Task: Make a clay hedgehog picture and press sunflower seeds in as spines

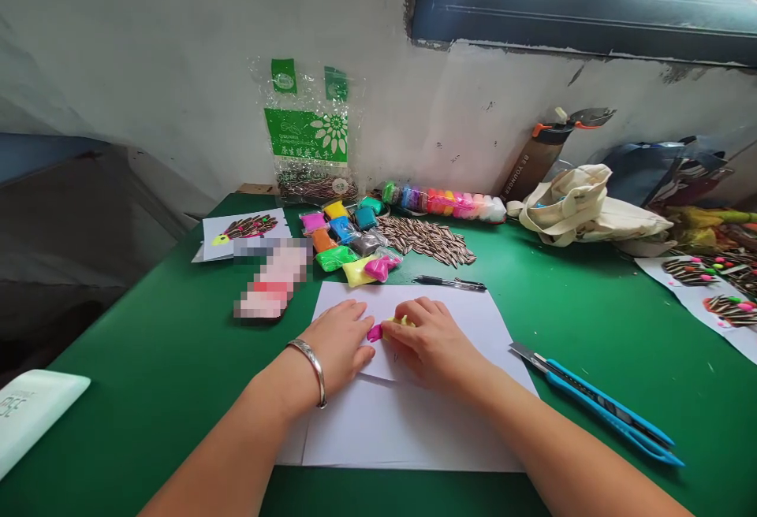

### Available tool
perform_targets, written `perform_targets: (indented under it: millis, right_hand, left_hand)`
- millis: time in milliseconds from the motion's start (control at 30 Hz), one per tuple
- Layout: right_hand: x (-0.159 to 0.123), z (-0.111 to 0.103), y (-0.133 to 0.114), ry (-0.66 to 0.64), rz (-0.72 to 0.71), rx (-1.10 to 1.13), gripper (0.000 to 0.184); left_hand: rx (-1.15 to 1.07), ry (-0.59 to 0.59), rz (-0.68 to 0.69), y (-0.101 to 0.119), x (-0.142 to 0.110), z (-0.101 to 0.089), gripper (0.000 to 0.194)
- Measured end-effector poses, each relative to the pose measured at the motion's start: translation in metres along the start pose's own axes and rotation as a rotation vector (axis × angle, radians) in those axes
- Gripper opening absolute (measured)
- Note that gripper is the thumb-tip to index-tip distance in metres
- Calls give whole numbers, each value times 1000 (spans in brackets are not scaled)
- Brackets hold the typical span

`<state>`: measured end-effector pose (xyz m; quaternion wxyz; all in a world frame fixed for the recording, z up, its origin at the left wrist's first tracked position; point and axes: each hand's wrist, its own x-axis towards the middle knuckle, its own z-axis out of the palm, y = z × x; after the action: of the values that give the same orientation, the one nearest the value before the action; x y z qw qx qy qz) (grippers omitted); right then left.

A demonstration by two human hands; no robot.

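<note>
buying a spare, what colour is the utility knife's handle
Light blue handle, black along its middle; head view.

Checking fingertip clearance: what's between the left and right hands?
Head view: a pink lump over white paper, between left hand and right hand.

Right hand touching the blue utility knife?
Apart. The head view shows bare white paper between the right hand and the utility knife.
</note>
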<state>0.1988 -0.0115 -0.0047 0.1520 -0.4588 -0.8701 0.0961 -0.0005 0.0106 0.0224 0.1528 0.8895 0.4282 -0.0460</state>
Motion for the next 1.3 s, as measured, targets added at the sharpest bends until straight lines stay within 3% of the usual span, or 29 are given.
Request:
perform_targets:
  millis: [133,367,600,833,1033,1200,1300]
  right_hand:
    - [2,1,-2,-3,16,-7,26]
    - [0,-1,15,42,6,95,26]
    - [1,-5,6,-12,17,-16,25]
    - [-1,-6,34,135,56,92,29]
    - [-2,-10,31,-10,24,3,26]
    - [-5,-19,19,18,1,16,39]
    - [-5,-22,11,-46,-24,20,39]
  left_hand:
    - [-1,-11,-11,1,1,-1,27]
    - [8,-29,-13,3,2,-4,25]
    - [13,-35,-16,3,2,-4,26]
    - [8,-51,-23,4,2,-5,31]
    - [-5,-43,-37,5,1,-5,33]
    - [-19,-24,-18,1,1,-1,33]
    - [-24,-23,-15,1,1,-1,33]
